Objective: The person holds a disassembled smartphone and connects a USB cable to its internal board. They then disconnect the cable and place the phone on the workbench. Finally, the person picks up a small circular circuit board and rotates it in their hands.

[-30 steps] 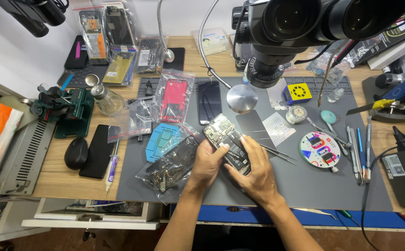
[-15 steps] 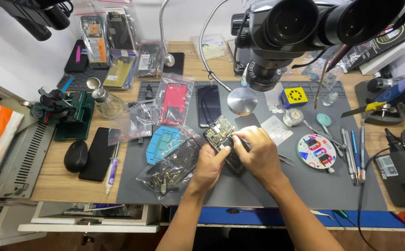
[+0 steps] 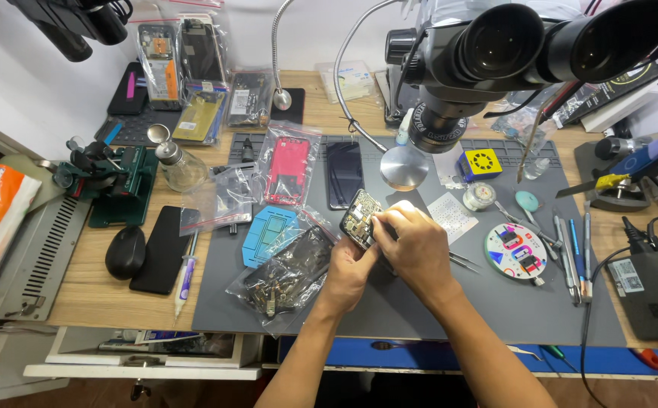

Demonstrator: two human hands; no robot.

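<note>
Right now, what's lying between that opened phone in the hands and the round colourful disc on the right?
In the head view, between the opened phone and the round disc lie the right hand, a small perforated white sheet and thin metal tweezers.

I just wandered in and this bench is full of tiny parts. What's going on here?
A person is working with both hands on an opened phone, its insides showing, over a grey work mat. The left hand grips its lower end, and the right hand reaches over it, fingertips pressed to its edge. A microscope hangs above. Around them lie a bag of small parts, a blue tray, a dark phone and a round colourful disc.
</note>
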